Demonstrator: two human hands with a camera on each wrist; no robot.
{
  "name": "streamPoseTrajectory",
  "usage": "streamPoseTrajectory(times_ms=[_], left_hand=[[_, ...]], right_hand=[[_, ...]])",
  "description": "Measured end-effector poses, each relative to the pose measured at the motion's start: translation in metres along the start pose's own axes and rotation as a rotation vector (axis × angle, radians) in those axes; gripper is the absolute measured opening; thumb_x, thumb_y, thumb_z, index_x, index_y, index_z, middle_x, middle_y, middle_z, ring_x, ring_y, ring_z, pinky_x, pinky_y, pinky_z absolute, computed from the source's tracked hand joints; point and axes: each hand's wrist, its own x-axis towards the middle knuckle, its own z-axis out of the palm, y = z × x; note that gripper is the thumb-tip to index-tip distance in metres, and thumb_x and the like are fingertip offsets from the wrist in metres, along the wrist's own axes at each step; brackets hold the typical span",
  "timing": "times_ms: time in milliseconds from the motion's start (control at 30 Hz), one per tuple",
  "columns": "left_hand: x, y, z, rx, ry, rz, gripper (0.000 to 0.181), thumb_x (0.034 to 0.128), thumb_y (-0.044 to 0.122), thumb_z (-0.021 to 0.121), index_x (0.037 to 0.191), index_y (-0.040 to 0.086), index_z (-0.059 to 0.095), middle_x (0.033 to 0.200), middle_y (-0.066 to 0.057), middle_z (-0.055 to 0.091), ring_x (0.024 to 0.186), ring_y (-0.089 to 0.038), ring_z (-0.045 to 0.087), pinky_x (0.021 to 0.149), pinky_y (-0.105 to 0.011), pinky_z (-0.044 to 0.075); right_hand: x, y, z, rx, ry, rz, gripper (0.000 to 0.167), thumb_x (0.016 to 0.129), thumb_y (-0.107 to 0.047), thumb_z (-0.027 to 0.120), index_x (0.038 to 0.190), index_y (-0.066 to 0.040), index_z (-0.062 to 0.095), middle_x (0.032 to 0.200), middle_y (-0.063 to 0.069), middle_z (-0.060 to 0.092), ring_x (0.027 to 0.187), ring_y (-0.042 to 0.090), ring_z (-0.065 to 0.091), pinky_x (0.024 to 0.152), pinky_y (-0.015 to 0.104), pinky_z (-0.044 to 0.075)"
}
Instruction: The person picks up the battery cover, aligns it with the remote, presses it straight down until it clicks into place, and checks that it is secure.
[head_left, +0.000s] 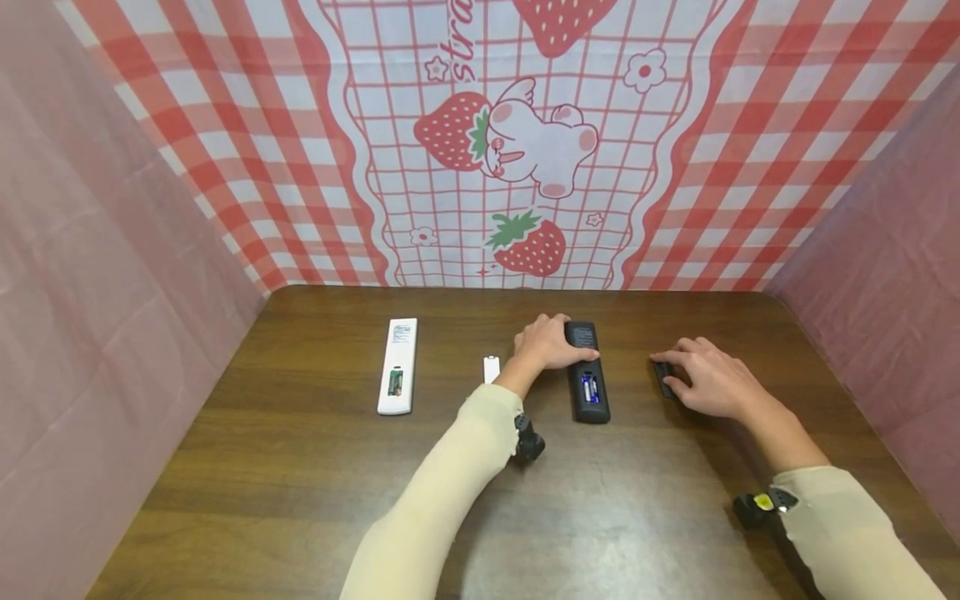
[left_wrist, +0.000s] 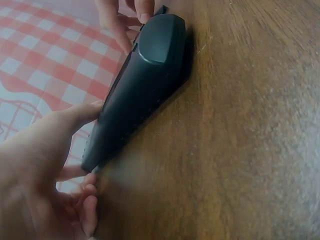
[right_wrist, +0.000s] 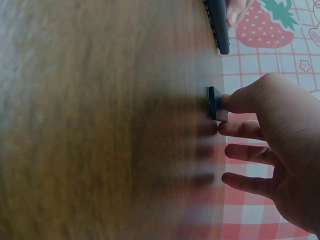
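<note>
A black remote control lies face down on the table, its battery compartment uncovered and blue batteries inside. My left hand grips its far end, thumb across the back; the left wrist view shows that thumb and the curled fingers around the remote's end. To the right, my right hand pinches a small black battery cover between thumb and index finger, at the tabletop. In the right wrist view the cover stands apart from the remote, and the other fingers are spread.
A white remote control lies face down at the left, with batteries showing in its open compartment. Beside my left wrist is a white battery cover, partly hidden by the arm. A checked strawberry cloth hangs behind the wooden table.
</note>
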Motion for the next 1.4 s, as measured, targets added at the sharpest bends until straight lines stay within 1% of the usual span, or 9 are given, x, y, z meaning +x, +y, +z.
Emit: streamPoseTrajectory(times_ms=[100,200,400,567,800,900,1133,1267,1400], left_hand=[[0.012,-0.005,0.008,0.002,0.004,0.004,0.093,0.0896,0.078,0.078,0.165,0.03,0.054,0.132,-0.002,0.068,0.101,-0.015,0.061,0.084,-0.03,0.055],[0.015,-0.007,0.009,-0.004,0.008,0.005,0.093,0.0909,0.078,0.078,0.165,0.028,0.054,0.133,-0.003,0.066,0.101,-0.016,0.06,0.084,-0.03,0.054],[0.007,-0.002,0.001,-0.027,0.019,-0.019,0.092,0.0896,0.077,0.082,0.16,0.022,0.058,0.138,-0.005,0.066,0.107,-0.019,0.064,0.097,-0.037,0.061],[0.006,0.0,0.0,-0.061,0.035,-0.023,0.091,0.088,0.073,0.086,0.156,0.018,0.061,0.135,-0.007,0.064,0.103,-0.018,0.061,0.094,-0.037,0.059],[-0.023,0.013,-0.016,-0.112,0.07,-0.028,0.083,0.0935,0.062,0.087,0.158,0.016,0.062,0.141,-0.009,0.067,0.11,-0.021,0.065,0.1,-0.041,0.062],[-0.016,0.01,-0.012,-0.123,0.09,-0.03,0.082,0.0909,0.062,0.089,0.156,0.018,0.066,0.141,-0.007,0.07,0.113,-0.021,0.067,0.098,-0.04,0.062],[0.014,-0.008,0.007,-0.166,0.096,-0.01,0.089,0.0834,0.068,0.093,0.156,0.022,0.067,0.142,0.0,0.075,0.112,-0.014,0.068,0.091,-0.029,0.059],[0.021,-0.012,0.011,-0.193,0.115,0.0,0.089,0.0816,0.066,0.096,0.154,0.022,0.068,0.14,0.002,0.078,0.112,-0.012,0.069,0.088,-0.026,0.059],[0.021,-0.012,0.013,-0.21,0.122,0.002,0.09,0.0802,0.063,0.098,0.155,0.022,0.068,0.14,0.002,0.079,0.119,-0.014,0.071,0.095,-0.027,0.061]], right_hand=[[0.0,0.0,0.0,0.006,-0.002,-0.001,0.043,0.1,-0.016,0.079,0.142,-0.008,0.077,0.127,0.023,0.073,0.112,0.04,0.066,0.074,0.06,0.066],[0.001,0.0,0.001,0.013,-0.001,-0.003,0.044,0.1,-0.016,0.078,0.143,-0.009,0.076,0.127,0.022,0.072,0.114,0.04,0.066,0.076,0.063,0.066],[0.002,0.0,0.001,0.039,-0.012,-0.001,0.046,0.1,-0.013,0.077,0.146,-0.01,0.075,0.128,0.02,0.071,0.115,0.039,0.065,0.078,0.063,0.065],[0.003,0.0,0.001,0.045,-0.017,-0.003,0.042,0.1,-0.012,0.077,0.142,-0.01,0.077,0.125,0.019,0.07,0.113,0.037,0.064,0.076,0.059,0.065],[0.003,0.001,0.002,0.061,-0.019,0.0,0.04,0.1,-0.012,0.077,0.14,-0.008,0.077,0.127,0.021,0.07,0.115,0.039,0.064,0.081,0.064,0.066],[0.003,0.001,0.002,0.064,-0.021,0.001,0.04,0.1,-0.011,0.077,0.14,-0.008,0.077,0.127,0.021,0.07,0.114,0.038,0.064,0.082,0.064,0.066],[0.004,0.001,0.002,0.081,-0.019,0.01,0.04,0.1,-0.011,0.078,0.139,-0.009,0.078,0.126,0.019,0.07,0.115,0.037,0.064,0.086,0.067,0.066],[0.003,0.002,0.001,0.094,-0.013,0.01,0.039,0.099,-0.011,0.079,0.137,-0.01,0.079,0.125,0.019,0.07,0.114,0.038,0.065,0.086,0.067,0.066],[0.003,0.002,0.002,0.099,-0.014,0.01,0.038,0.098,-0.012,0.08,0.136,-0.011,0.079,0.127,0.02,0.07,0.116,0.039,0.065,0.088,0.07,0.066]])
